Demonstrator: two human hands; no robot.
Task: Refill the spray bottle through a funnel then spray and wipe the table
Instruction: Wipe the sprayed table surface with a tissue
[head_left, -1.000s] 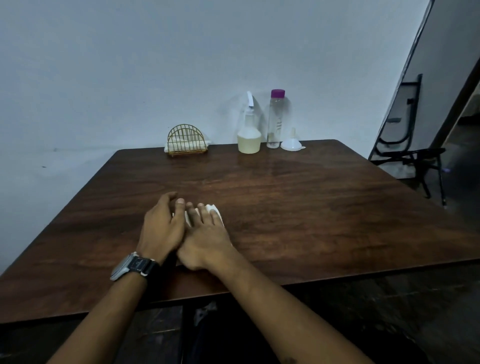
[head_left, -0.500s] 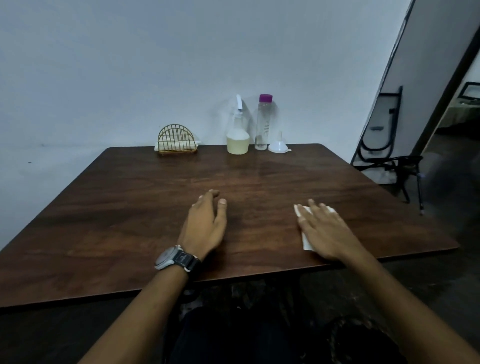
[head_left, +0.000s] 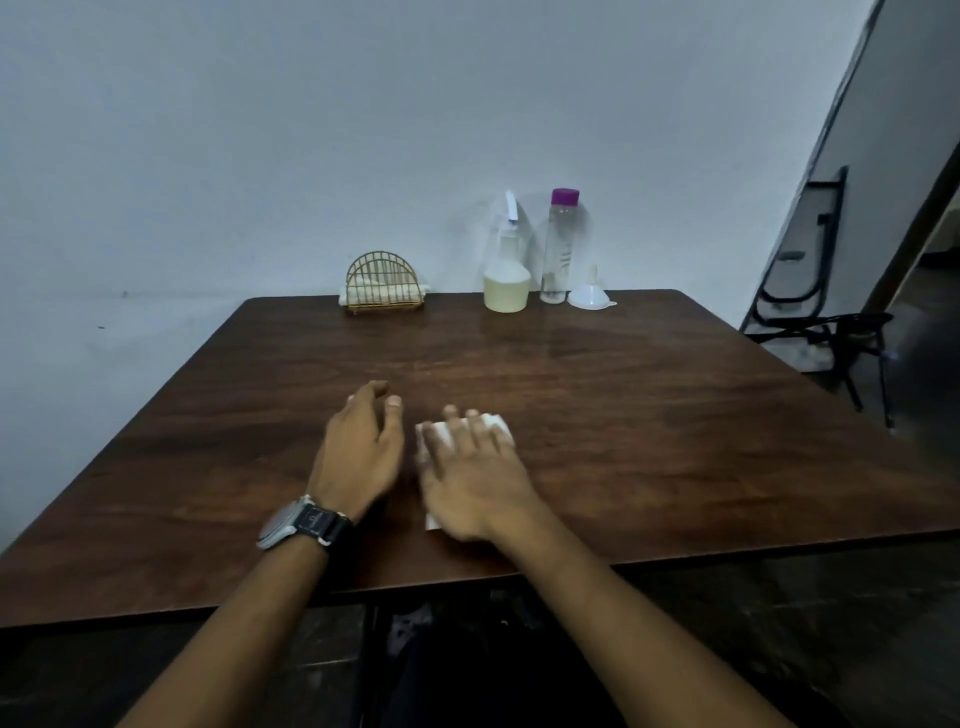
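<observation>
The white folded cloth (head_left: 432, 435) lies toward 6 o'clock on the dark wooden table (head_left: 675, 441), flat under my right hand (head_left: 470, 473), whose fingers are spread and pressing. My left hand (head_left: 358, 452) rests flat just at its 9 o'clock, holding nothing.

I judge refilling and spraying done, and wiping underway. At 12 o'clock the white-headed spray bottle (head_left: 506, 283) stands closed, with pale yellow liquid in its base. Beside it the clear purple-capped bottle (head_left: 557, 249) looks nearly empty. The white funnel (head_left: 587, 296) sits mouth-down at 1 o'clock.
</observation>
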